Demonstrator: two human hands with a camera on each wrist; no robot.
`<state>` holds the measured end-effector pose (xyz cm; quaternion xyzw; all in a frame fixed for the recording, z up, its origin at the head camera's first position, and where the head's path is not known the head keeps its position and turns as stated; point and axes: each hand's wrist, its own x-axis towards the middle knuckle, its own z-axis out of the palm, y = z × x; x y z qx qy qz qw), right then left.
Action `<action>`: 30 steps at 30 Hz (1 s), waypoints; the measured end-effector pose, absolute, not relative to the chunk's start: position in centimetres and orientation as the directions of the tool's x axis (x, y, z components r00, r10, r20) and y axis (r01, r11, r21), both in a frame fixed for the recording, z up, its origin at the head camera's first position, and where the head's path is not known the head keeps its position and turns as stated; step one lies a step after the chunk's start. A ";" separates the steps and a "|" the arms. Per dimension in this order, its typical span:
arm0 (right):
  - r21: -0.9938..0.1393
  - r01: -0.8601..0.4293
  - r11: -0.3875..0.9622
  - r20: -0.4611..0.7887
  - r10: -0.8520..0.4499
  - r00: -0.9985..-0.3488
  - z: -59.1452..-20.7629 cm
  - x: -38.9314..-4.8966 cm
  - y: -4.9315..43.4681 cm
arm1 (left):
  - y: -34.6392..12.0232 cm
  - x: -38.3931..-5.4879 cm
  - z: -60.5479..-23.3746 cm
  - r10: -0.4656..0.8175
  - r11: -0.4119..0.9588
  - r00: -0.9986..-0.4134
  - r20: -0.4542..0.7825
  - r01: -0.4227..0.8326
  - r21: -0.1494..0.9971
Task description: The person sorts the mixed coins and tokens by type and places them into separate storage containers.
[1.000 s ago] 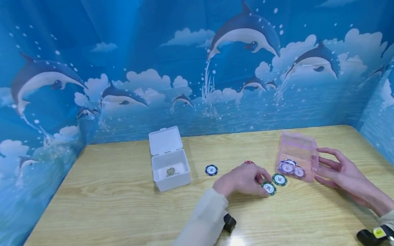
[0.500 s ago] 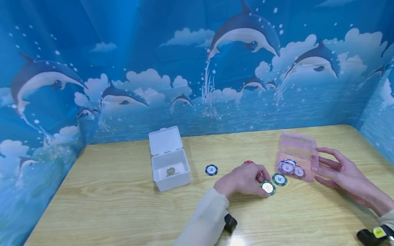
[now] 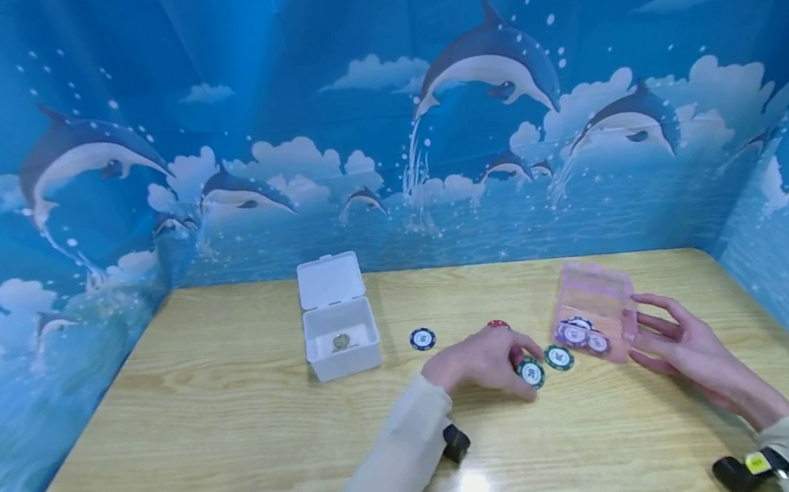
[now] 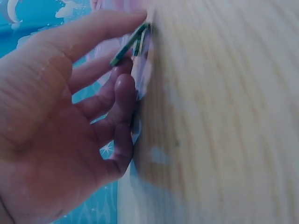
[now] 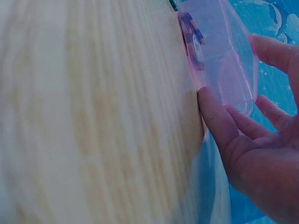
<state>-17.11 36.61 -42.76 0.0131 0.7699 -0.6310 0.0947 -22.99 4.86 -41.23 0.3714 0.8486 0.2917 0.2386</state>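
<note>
A green-and-white poker chip (image 3: 531, 374) is pinched between the thumb and fingers of my left hand (image 3: 482, 361), low over the table. In the left wrist view that chip (image 4: 126, 48) stands on a slant at the fingertips. A second green chip (image 3: 559, 357) lies just right of it. My right hand (image 3: 690, 352) holds the right end of a clear pink plastic box (image 3: 616, 290), thumb at the near corner and fingers toward the far side. Inside the box lie several chips (image 3: 577, 333), seen through the pink plastic.
A blue chip (image 3: 423, 339) lies left of my left hand. Beyond that hand a red chip (image 3: 498, 324) shows only partly. An opened white box (image 3: 346, 362) with a round coin-like piece (image 3: 341, 342) stands farther left. A dolphin-print curtain (image 3: 376, 114) encloses the wooden table (image 3: 244, 469).
My left hand has drawn the green chip slightly left, widening the gap to the second green chip. The chip's tilt has changed. My right hand and the pink box have stayed put.
</note>
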 end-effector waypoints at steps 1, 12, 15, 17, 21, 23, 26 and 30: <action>-0.970 0.138 0.201 -0.160 -0.099 -0.982 -42.8 -17.1 36.6 | 4.7 -23.0 -41.2 0.772 0.551 -0.604 -0.198 0.480 0.683; -0.967 0.148 0.208 -0.171 -0.098 -0.980 -42.8 -17.2 36.6 | 4.1 -23.1 -40.9 0.778 0.539 -0.580 -0.242 0.418 0.731; -0.965 0.150 0.214 -0.175 -0.101 -0.979 -42.8 -17.2 36.5 | 4.1 -23.1 -41.0 0.779 0.531 -0.584 -0.227 0.422 0.735; -0.966 0.148 0.212 -0.173 -0.104 -0.979 -42.8 -17.2 36.6 | 4.1 -23.1 -41.1 0.779 0.524 -0.588 -0.218 0.420 0.741; -0.970 0.140 0.197 -0.163 -0.106 -0.981 -42.8 -17.1 36.6 | 4.1 -23.2 -41.2 0.778 0.516 -0.598 -0.191 0.437 0.737; -0.970 0.134 0.201 -0.158 -0.110 -0.981 -42.9 -17.1 36.6 | 4.2 -23.2 -41.2 0.775 0.517 -0.606 -0.179 0.445 0.731; -0.970 0.140 0.198 -0.163 -0.106 -0.981 -42.8 -17.1 36.6 | 4.3 -23.3 -41.1 0.765 0.520 -0.621 -0.169 0.442 0.731; -0.968 0.148 0.204 -0.172 -0.102 -0.980 -42.7 -17.1 36.6 | 4.4 -23.5 -41.1 0.755 0.519 -0.637 -0.154 0.437 0.734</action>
